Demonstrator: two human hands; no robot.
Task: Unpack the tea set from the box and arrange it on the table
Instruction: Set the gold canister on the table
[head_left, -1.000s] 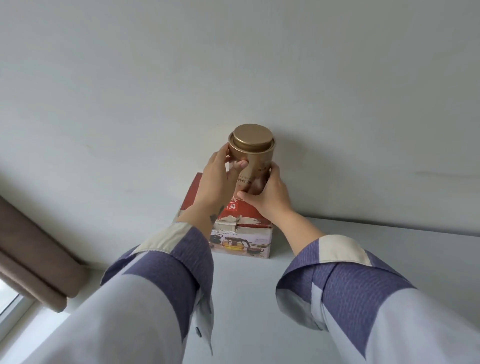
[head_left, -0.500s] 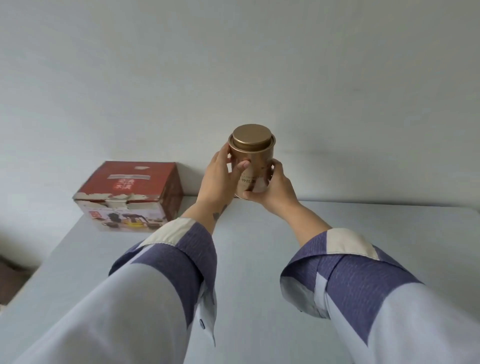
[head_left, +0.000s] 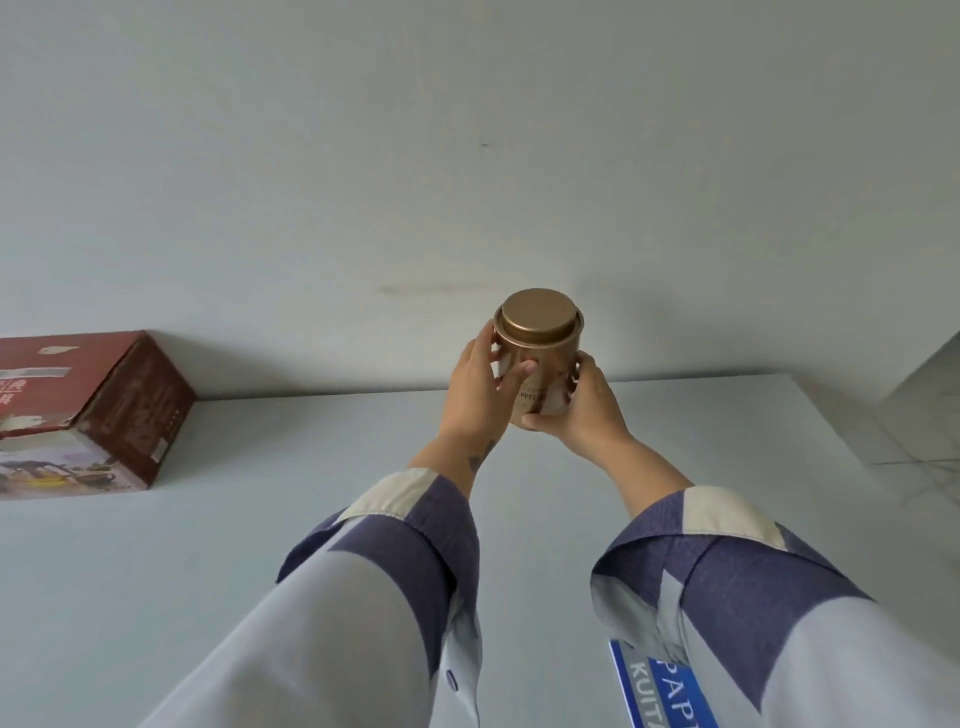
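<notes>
Both hands were closed around a gold tea tin (head_left: 540, 358), which was held upright in the air above the far part of the table (head_left: 260, 519), clear of its surface. The left hand (head_left: 475, 395) formed a curled grip on the tin's left side, its thumb laid across the front of the printed label and its fingers wrapped behind. The right hand (head_left: 584, 410) gripped the lower right side, its thumb hooked under the front lower edge and its fingers curled round the far side. The tin's round lid (head_left: 537, 318) was seated and closed; its contents could not be seen. The printing on the label was too small to read. Well apart to the left, a red cardboard box (head_left: 88, 415) stood on the table against the wall (head_left: 467, 156), its flaps shut, with pictures of tea ware on its near face; what it held could not be determined. The table was pale grey and plain, its back edge meeting the wall, which was off-white with a faint smudge above and left of the tin. At the right edge a patch of marbled tile floor (head_left: 924, 436) showed beyond the table's corner. Both forearms wore pale sleeves (head_left: 363, 597) with turned-back blue-purple cuffs, and a blue tag (head_left: 665, 686) with white letters, cut off at the frame edge, lay under the right sleeve.
</notes>
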